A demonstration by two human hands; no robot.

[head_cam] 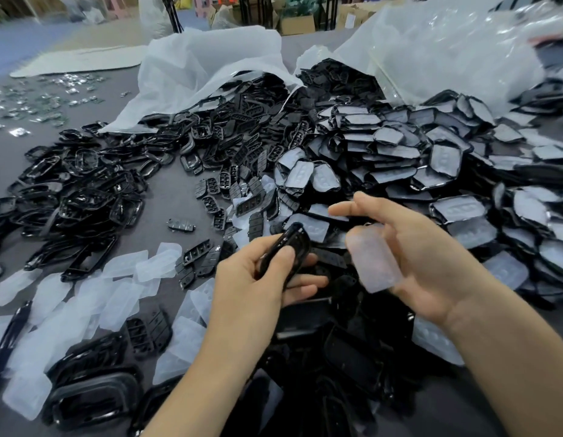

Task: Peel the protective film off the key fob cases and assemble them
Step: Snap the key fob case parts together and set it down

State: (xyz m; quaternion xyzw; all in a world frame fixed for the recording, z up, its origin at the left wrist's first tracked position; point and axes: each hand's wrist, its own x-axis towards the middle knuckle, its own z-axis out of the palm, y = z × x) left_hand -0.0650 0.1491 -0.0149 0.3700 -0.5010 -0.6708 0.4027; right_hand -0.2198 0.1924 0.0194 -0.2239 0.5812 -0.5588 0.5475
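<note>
One black case (286, 250) in left hand (255, 282), film (373, 260) (translucent) in right hand (422, 257).

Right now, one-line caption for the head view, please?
Left hand grips a black case while right hand holds a translucent film above heaped cases.

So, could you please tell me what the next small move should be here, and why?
Probably drop the peeled film: the right hand holds it, already apart from the black case gripped in the left hand. Discarded films lie on the table at left, so it likely goes there.
</note>
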